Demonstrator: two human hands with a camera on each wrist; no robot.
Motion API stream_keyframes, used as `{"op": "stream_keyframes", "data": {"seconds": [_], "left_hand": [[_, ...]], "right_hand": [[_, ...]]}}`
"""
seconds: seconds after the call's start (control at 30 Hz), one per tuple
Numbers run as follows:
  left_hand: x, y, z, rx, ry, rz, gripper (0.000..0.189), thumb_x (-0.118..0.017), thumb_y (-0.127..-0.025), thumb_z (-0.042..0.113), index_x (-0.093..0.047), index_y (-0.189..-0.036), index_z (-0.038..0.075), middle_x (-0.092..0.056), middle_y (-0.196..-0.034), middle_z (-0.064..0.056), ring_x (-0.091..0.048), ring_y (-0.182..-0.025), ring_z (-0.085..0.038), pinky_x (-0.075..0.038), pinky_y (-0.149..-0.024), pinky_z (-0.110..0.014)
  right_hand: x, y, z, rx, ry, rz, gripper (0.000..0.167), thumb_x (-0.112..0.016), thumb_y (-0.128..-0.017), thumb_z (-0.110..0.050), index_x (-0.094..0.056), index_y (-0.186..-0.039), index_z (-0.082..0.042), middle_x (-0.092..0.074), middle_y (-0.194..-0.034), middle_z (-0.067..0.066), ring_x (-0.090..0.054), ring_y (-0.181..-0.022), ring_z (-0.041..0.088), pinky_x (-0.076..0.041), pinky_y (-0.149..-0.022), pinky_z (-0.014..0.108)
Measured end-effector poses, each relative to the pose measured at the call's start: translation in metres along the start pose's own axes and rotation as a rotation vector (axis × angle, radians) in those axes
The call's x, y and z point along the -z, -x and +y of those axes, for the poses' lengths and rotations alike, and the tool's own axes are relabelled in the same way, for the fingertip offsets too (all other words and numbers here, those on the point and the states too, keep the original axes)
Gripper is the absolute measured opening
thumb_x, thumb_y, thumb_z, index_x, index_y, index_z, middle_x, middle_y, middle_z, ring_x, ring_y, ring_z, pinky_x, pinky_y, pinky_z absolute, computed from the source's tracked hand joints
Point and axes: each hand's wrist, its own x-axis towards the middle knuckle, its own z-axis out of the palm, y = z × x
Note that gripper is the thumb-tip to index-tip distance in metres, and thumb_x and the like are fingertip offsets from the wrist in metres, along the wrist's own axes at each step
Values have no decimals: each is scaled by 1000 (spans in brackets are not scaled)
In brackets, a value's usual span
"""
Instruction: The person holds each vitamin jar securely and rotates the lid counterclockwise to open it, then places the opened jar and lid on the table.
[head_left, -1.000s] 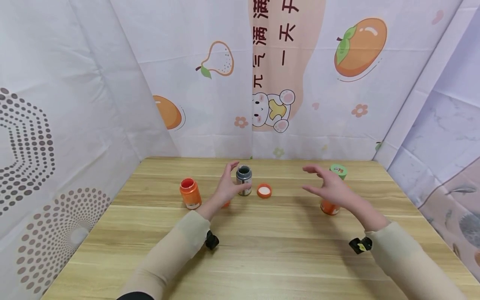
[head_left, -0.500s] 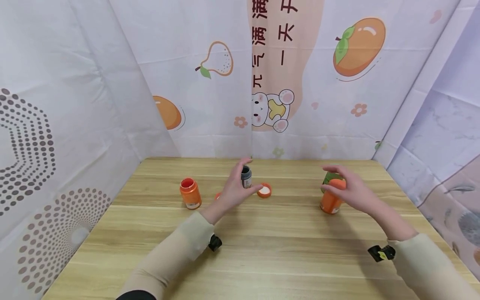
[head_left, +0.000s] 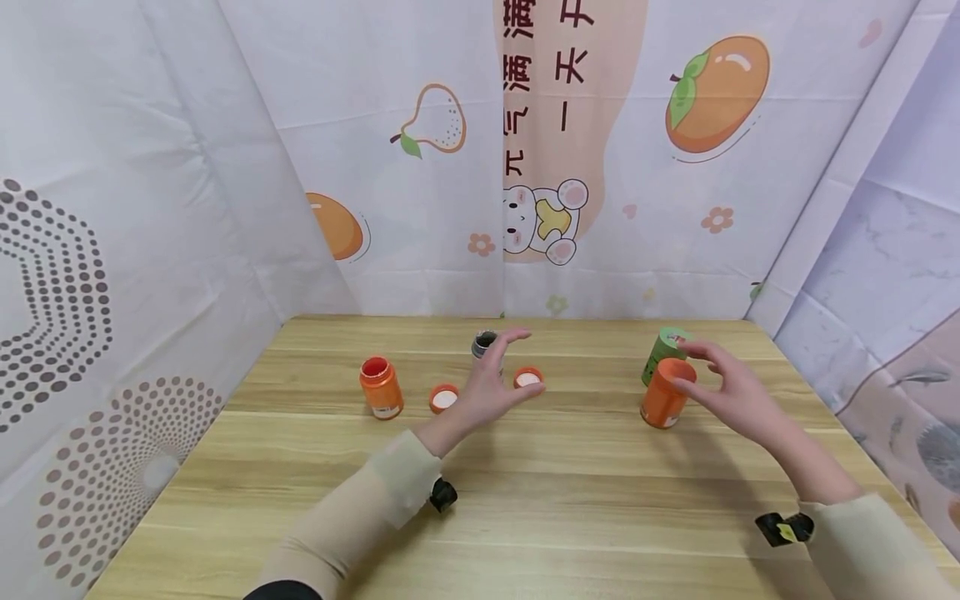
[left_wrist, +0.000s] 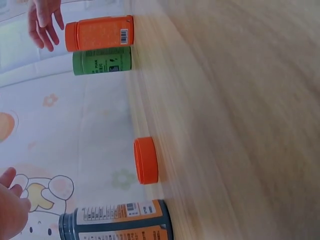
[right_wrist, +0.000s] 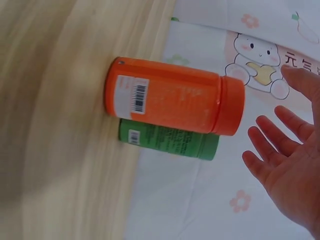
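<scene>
My right hand (head_left: 738,398), thumb and fingers spread, hovers beside the top of a capped orange bottle (head_left: 662,404); in the right wrist view a gap separates it from the orange cap (right_wrist: 231,106). Right behind that bottle stands a green bottle (head_left: 654,360) with a green lid. My left hand (head_left: 486,396), its fingers spread apart, hangs in front of an uncapped dark grey jar (head_left: 483,342) and partly hides it. An upturned orange lid (head_left: 528,378) lies on the table near the left fingertips. Nothing is held in either hand.
An uncapped orange bottle (head_left: 381,392) stands upright at the left. A second upturned orange lid (head_left: 444,399) lies between it and my left hand. The wooden table (head_left: 570,517) meets a printed curtain (head_left: 420,208) at its back edge.
My right hand has moved right and slightly nearer me, from left of the capped orange bottle to its right side. My left hand has shifted right, uncovering the left orange lid. The bottles stay put.
</scene>
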Motion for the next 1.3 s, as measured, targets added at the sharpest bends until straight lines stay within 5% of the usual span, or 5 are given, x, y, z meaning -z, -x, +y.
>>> {"op": "stream_keyframes", "data": {"seconds": [0.17, 0.47, 0.67, 0.9, 1.3], "left_hand": [[-4, 3, -3, -7, 17, -1, 73, -81, -81, 24, -42, -142, 20, -40, -147, 1, -33, -137, -18, -34, -104, -53], [-12, 10, -3, 97, 66, -70, 71, -79, -83, 30, -41, -143, 24, -38, -149, -1, -29, -139, -22, -28, -106, -57], [-22, 5, -8, 106, 154, -111, 68, -78, -84, 22, -42, -142, 16, -43, -146, 0, -33, -138, -16, -27, -110, -45], [-42, -5, -18, 149, 267, -131, 64, -76, -86, 15, -42, -140, 12, -47, -143, -1, -38, -135, -13, -26, -111, -43], [-88, -22, -14, 227, 269, -214, 63, -76, -86, 17, -44, -140, 17, -51, -140, -5, -43, -131, -13, -31, -109, -39]], "right_hand": [[-5, 5, 10, 17, 15, 44, 49, -72, -89, -13, -50, -127, 8, -54, -124, 29, -47, -116, 42, -36, -91, 61], [-11, 11, 22, -12, 25, 61, 51, -71, -90, -13, -47, -131, 7, -52, -127, 27, -48, -115, 43, -38, -89, 61], [-13, 13, 26, -31, 4, 58, 52, -71, -90, -12, -46, -131, 8, -52, -127, 28, -49, -115, 45, -38, -89, 62], [-13, 14, 31, -48, -27, 51, 54, -69, -91, -11, -44, -133, 10, -49, -129, 32, -47, -115, 48, -36, -87, 64], [-9, 18, 37, -91, -30, 40, 49, -62, -96, -13, -42, -134, 10, -47, -131, 32, -48, -115, 48, -37, -88, 62]]}}
